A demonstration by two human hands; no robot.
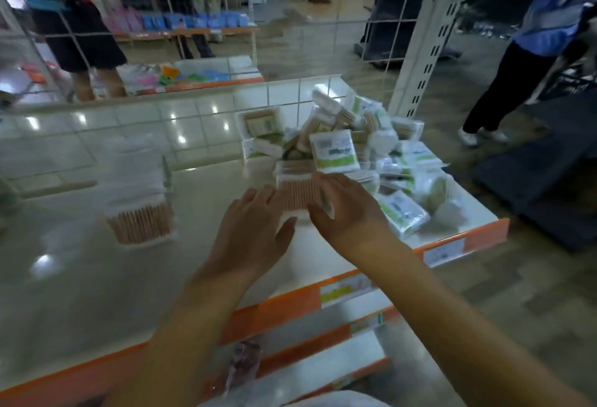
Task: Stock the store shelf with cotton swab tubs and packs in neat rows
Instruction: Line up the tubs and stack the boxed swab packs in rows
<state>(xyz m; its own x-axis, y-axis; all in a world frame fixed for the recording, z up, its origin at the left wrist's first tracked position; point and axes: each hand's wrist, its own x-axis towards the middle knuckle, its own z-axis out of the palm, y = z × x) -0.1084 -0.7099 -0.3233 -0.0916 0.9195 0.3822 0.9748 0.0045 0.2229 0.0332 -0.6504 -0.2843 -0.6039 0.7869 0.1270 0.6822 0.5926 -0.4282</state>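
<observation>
A clear tub of wooden cotton swabs [298, 191] stands on the white shelf [200, 245] between my two hands. My left hand [255, 229] lies at its left side with straight fingers. My right hand [345, 209] curls over its right side and top. A stack of swab tubs [140, 209] stands further left on the shelf. A loose heap of swab packs and tubs [361, 151] covers the shelf's right end.
A wire grid panel [226, 35] backs the shelf, and a white slotted upright [420, 67] stands at its right. Lower shelves with orange price rails [290, 313] lie below. One person stands beyond the grid on the left, another in blue at right.
</observation>
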